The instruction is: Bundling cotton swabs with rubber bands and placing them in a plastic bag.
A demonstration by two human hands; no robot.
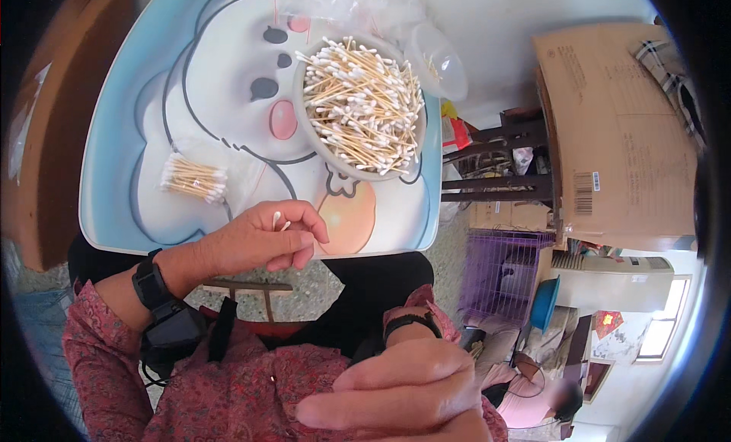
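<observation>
My left hand [266, 236] is closed at the front edge of the table, its fingers curled around cotton swabs [277, 217]; a couple of white tips poke out between them. Close to the camera, my right hand [407, 396] is raised in front of my body, fingers stretched to the left, with nothing visible in it. Beyond my left hand stands a round bowl [303, 130] heaped with loose cotton swabs [362, 103]. A clear plastic bag [244, 172] lies left of it, with a bundle of cotton swabs [193, 177] in it.
The table [126, 92] has a pale blue cartoon top. Behind the bowl lie crumpled clear plastic bags [358, 8] and a clear plastic container [438, 61]. To the right are a large cardboard box [617, 130], a purple wire cage [502, 274], a teal basin [544, 301] and another person [529, 400].
</observation>
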